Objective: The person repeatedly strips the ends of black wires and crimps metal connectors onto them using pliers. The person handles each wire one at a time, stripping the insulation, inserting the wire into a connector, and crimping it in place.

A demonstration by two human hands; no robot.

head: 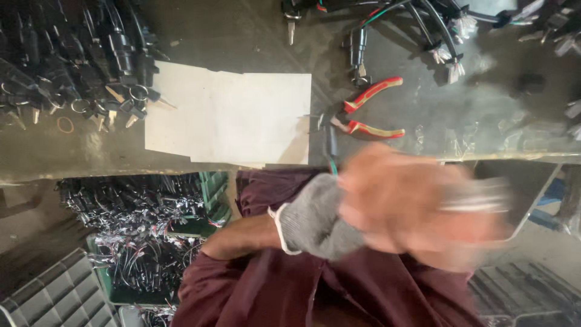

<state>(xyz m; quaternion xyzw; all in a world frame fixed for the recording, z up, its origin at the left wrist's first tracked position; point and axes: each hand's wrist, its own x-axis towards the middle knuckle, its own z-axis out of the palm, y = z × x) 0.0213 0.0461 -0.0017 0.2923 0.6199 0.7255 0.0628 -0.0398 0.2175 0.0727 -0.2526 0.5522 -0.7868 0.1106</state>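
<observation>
My left hand [315,221] wears a grey knit glove and sits in front of my maroon-clad lap, just below the table edge. A thin black wire [330,145] with a green end rises from where the two hands meet and seems pinched there. My right hand [417,206] is bare, pressed against the left hand and heavily blurred by motion. A pale streak [478,198] juts from its right side; I cannot make out what it is. Red-handled pliers [370,110] lie open on the table just above the hands.
A white paper sheet [230,115] lies on the grey table [484,109]. Black connectors with metal tips [78,60] are heaped at the back left, and wire harnesses [436,24] at the back right. Below the table stand a green crate of wires [212,188] and a grey crate [54,297].
</observation>
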